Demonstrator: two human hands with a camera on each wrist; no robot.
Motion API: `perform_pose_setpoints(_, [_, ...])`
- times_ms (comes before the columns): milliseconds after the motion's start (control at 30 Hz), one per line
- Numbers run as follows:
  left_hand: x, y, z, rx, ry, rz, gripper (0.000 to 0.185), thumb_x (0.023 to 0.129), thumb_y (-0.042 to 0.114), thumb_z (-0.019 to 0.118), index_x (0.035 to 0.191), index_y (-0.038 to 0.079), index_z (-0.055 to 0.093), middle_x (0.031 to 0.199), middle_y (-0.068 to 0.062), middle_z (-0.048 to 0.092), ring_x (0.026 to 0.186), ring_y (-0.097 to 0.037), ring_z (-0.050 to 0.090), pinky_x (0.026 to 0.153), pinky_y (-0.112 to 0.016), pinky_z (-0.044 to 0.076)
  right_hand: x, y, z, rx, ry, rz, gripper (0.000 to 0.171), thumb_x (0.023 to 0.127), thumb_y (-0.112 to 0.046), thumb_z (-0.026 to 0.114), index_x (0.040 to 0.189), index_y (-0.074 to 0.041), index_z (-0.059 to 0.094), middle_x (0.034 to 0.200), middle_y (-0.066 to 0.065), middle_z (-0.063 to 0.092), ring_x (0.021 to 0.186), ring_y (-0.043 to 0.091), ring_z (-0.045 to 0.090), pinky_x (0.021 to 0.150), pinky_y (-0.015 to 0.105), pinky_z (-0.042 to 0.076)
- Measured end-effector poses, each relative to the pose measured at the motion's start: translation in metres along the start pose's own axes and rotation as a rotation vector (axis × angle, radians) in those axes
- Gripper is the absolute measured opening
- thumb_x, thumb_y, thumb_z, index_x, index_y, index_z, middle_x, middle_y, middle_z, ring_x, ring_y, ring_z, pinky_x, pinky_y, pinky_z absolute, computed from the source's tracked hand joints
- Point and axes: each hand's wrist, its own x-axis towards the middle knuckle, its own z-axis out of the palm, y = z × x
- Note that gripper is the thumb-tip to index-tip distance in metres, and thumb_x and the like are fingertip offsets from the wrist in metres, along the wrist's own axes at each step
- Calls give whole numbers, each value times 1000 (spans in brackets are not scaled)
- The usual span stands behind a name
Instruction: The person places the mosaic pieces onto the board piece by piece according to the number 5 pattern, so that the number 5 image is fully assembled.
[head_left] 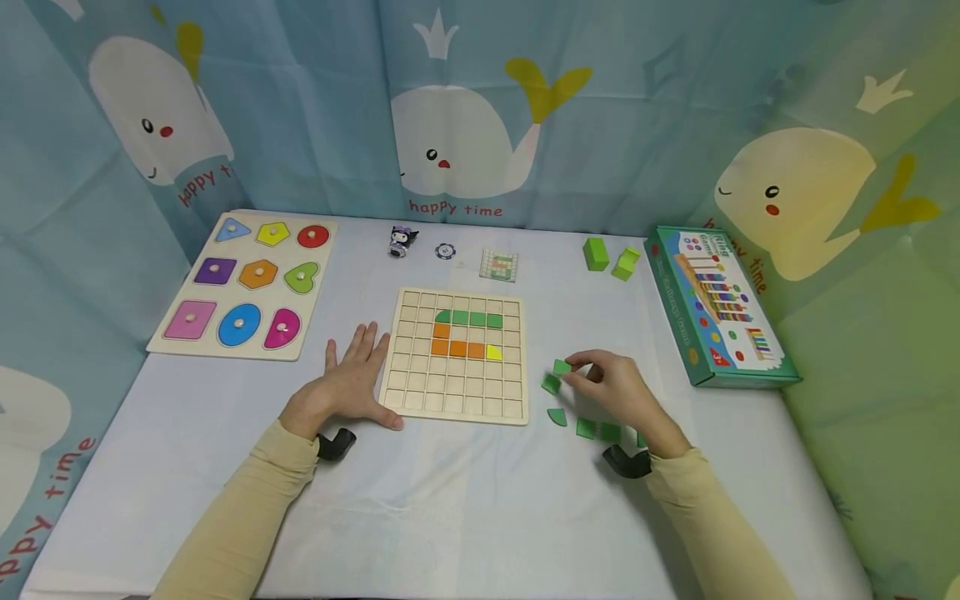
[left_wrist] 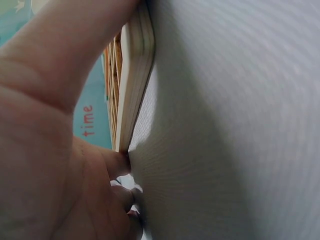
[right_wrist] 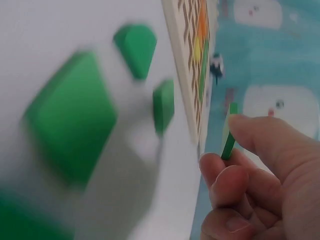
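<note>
My right hand (head_left: 617,385) pinches a green square tile (right_wrist: 230,132) between thumb and fingers, lifted off the table. Below it lie several loose green tiles, among them a square (head_left: 551,383) and a quarter-round piece (head_left: 557,417). My left hand (head_left: 348,379) rests with spread, straight fingers at the left edge of a wooden grid board (head_left: 420,396); in the left wrist view the thumb and fingers touch the board's side. On the board, a row of green tiles (head_left: 477,318) sits above orange tiles (head_left: 457,348) and one yellow tile (head_left: 494,352).
A shape puzzle board (head_left: 225,287) lies at the left. Along the back stand a small figurine (head_left: 402,241), a round chip (head_left: 446,251), a pattern card (head_left: 498,265) and green blocks (head_left: 596,254). A green toy box (head_left: 723,308) lies at the right.
</note>
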Motion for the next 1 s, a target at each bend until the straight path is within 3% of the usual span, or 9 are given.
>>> perform_pose_setpoints(233, [0,0,0,-3,2,1,143,55,68,83,154,-5,10,159,-26,-6,145,-39,-10,103,-71,-8,20,-27,24,30,-51,-53,24,85,-12,77,105,-2,70,70,-3,60,58,11,51,49,25,42])
perform_pose_setpoints(400, [-2,1,-2,-18,-3,-1,143,55,66,84,153,-5,10,159,-26,-6,145,-39,-11,103,-71,-9,32,-41,41,45,-64,-121,24,84,-10,78,105,0,70,81,1,63,59,10,49,49,24,41])
perform_pose_setpoints(533, [-2,2,-2,-10,-11,-2,143,55,67,83,154,-5,9,159,-26,-7,145,-39,-11,103,-70,-9,38,-46,52,33,-89,-155,23,85,-11,77,105,0,70,90,3,64,63,9,50,52,25,43])
perform_pose_setpoints(1000, [-2,2,-1,-11,16,6,143,53,65,85,153,-5,12,159,-26,-4,145,-39,-9,104,-70,-7,45,-52,65,-34,-98,-158,23,86,-16,77,104,-1,72,95,6,64,77,15,56,67,31,49])
